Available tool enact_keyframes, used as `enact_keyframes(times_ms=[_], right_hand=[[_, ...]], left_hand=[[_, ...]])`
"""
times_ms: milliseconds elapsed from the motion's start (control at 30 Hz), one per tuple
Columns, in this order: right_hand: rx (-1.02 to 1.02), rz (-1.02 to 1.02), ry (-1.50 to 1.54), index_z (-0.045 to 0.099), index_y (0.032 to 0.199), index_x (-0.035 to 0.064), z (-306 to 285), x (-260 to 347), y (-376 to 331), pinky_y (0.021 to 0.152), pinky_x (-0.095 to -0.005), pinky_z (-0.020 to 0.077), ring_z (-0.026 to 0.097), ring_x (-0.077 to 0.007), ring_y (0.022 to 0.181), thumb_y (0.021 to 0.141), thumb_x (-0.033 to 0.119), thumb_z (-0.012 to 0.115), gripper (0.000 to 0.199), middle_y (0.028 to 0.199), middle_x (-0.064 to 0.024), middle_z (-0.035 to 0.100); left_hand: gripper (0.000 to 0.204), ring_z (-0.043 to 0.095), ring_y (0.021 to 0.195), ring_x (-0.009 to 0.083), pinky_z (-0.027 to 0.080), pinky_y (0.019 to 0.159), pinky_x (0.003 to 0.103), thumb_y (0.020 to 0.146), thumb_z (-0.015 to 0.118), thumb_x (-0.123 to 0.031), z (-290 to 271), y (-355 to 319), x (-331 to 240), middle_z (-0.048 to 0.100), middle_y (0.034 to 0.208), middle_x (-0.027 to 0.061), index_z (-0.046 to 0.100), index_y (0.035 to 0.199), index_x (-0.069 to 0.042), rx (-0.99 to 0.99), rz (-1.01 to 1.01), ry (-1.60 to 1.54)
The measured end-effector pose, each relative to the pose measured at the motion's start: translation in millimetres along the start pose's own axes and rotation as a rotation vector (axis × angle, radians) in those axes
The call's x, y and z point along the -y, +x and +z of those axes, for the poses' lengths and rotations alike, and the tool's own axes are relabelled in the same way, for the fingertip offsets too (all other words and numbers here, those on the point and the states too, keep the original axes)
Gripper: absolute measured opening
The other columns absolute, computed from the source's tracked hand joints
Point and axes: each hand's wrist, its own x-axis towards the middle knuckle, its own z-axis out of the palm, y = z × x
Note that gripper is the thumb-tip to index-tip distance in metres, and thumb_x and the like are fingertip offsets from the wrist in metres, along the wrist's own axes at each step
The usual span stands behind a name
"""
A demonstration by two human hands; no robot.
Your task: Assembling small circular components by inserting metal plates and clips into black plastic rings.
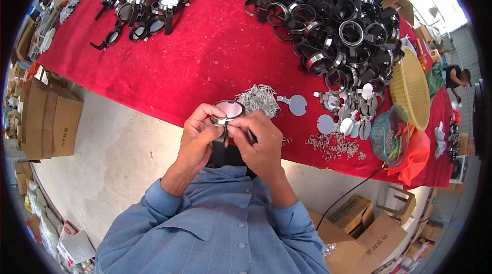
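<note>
Close to my body, at the table's front edge, my left hand (200,131) grips a round black-rimmed piece (233,109) with a pale disc in its ring and a black handle pointing down. Thumb and fingers of my left hand pinch it at the neck, where a small shiny metal part shows. My right hand (260,143) is closed at the same neck from the other side; what lies between its fingertips is hidden. Just beyond my hands lies a heap of thin silvery pins (260,101). A flat grey disc with a tab (297,105) rests right of the pins.
Black rings with handles form a big pile (333,23) at the far right; disc-filled ones (138,5) lie far left. Small metal clips (335,146), loose discs (353,112), a glass bowl (389,135) and a yellow basket (410,89) stand right. Cardboard boxes (48,115) flank the red-covered table (138,77).
</note>
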Motion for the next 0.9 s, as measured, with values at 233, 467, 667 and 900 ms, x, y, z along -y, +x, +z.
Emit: enact_keyframes(times_ms=[233, 467, 667, 900], right_hand=[[-0.146, 0.576, 0.199, 0.06, 0.125, -0.0028, 0.4, 5.1, -15.2, 0.076, -0.0314, 0.0516, 0.064, -0.0166, 0.083, 0.103, 0.014, 0.053, 0.028, 0.093, -0.0125, 0.067], [-0.006, 0.445, -0.029, 0.056, 0.12, -0.0023, 13.6, 23.2, -4.6, 0.071, -0.0367, 0.0543, 0.069, -0.0291, 0.08, 0.101, 0.025, 0.059, 0.033, 0.09, -0.0187, 0.067], [0.036, 0.369, -0.22, 0.053, 0.104, 0.0009, 30.6, 40.8, -1.9, 0.054, -0.0403, 0.0526, 0.069, -0.0314, 0.066, 0.084, 0.031, 0.076, 0.043, 0.08, -0.0174, 0.065], [0.007, 0.215, -0.343, 0.056, 0.089, 0.0047, 36.8, 39.1, 1.8, 0.048, -0.038, 0.0474, 0.063, -0.0269, 0.057, 0.082, 0.026, 0.075, 0.029, 0.072, -0.0095, 0.059]], left_hand=[[0.025, 0.071, 0.086, 0.0159, 0.055, 0.067, 0.026, 0.087, 0.052, 0.006, 0.7, 5.2, 3.4, 0.067, 0.102, 0.0112, 0.055, 0.11, -0.004, -0.164, 0.256, 0.294], [0.03, 0.065, 0.081, 0.0073, 0.052, 0.067, 0.021, 0.085, 0.059, 0.013, -1.4, -2.2, 10.8, 0.068, 0.099, 0.0089, 0.056, 0.113, 0.001, -0.133, 0.555, 0.596], [0.036, 0.069, 0.072, 0.0186, 0.055, 0.061, 0.03, 0.074, 0.073, 0.004, -19.7, -1.4, 13.6, 0.07, 0.092, 0.0121, 0.062, 0.109, -0.002, -0.119, 0.852, 0.985], [0.047, 0.068, 0.066, 0.0194, 0.053, 0.057, 0.029, 0.071, 0.078, 0.004, -18.0, 6.8, 4.3, 0.07, 0.084, 0.009, 0.059, 0.113, -0.004, -0.077, 1.108, 1.134]])
